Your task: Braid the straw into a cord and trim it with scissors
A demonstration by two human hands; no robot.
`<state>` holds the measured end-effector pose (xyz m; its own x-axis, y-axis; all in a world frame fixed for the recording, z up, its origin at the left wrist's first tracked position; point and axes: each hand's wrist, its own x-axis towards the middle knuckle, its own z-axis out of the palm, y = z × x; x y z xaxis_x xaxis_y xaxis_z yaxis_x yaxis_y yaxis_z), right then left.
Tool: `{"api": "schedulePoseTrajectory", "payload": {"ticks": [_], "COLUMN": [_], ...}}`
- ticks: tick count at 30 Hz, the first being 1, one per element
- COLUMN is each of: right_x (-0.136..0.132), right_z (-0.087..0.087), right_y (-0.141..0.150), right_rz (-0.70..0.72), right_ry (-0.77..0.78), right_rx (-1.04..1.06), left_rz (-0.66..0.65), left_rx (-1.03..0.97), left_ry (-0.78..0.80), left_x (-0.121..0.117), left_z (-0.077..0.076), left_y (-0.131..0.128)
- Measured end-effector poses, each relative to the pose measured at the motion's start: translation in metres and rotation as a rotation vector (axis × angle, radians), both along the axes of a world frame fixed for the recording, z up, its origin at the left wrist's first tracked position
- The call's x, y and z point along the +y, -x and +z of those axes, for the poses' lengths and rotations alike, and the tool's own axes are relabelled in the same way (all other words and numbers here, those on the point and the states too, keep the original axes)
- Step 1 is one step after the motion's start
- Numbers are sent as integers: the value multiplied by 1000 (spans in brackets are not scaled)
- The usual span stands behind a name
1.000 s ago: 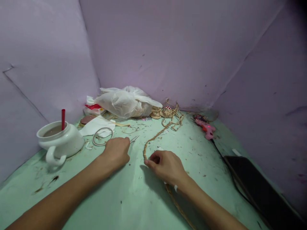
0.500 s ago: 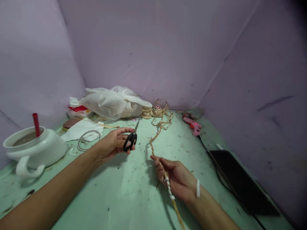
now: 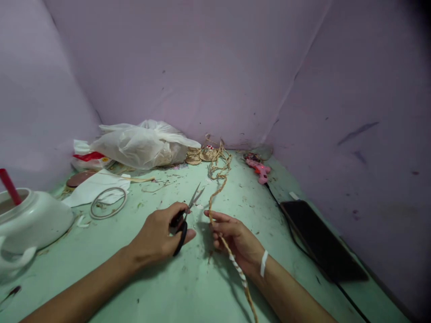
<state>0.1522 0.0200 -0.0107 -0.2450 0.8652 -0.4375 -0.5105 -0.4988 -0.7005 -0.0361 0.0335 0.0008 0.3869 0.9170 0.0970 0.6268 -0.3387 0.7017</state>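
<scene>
Green worktop (image 3: 168,278) sits further left in our view than half a second ago, apparently from a turn of the head. Along its back slumps the largest container, a cloudy plastic bag (image 3: 141,146); something pale shows dimly inside, and we cannot tell what. Next, the white pot (image 3: 50,220), now cropped by the left edge, holds a murky brown content that looks liquid, with a red stick (image 3: 11,193) leaning in it.

Our right hand (image 3: 240,246) has its fingers curled around the cord (image 3: 226,246), which runs from the back of the worktop, through the hand, toward us. Our left hand (image 3: 155,237) grasps the scissors (image 3: 183,234), where the main change lies: the blades looked together before, and now they stand parted, thumb through a loop. We judge that a cutting grip, the tips near the cord but apart from it. Smallest, a white wrap (image 3: 237,268) winds around the cord.
</scene>
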Motion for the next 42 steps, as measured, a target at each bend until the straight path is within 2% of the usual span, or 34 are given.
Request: {"api": "schedulePoseTrajectory", "payload": {"ticks": [2, 4, 8, 13, 20, 27, 35, 42], "right_x": [1, 2, 1, -2, -4, -6, -8, -8], "right_z": [-1, -3, -3, -1, -1, 8, 19, 20], "right_y": [-1, -2, 0, 6, 9, 6, 7, 7], "right_rz": [-30, -61, -117, -140, -147, -120, -147, -155], "right_ry": [-38, -85, -116, -106, -106, -130, -181, -197], "right_rx": [-31, -71, -150, -204, -247, -292, -357, -377], "left_rz": [-22, -85, -156, -192, -201, -258, -288, -286], "left_rx": [180, 294, 405, 404, 395, 382, 446, 490], "left_ry": [-238, -412, -538, -546, -610, -614, -599, -579], "left_x": [-2, -2, -1, -5, -3, 1, 1, -1], "left_z": [-2, -2, -1, -3, -12, -19, -16, -15], "left_y": [1, 3, 3, -1, 1, 2, 3, 1]}}
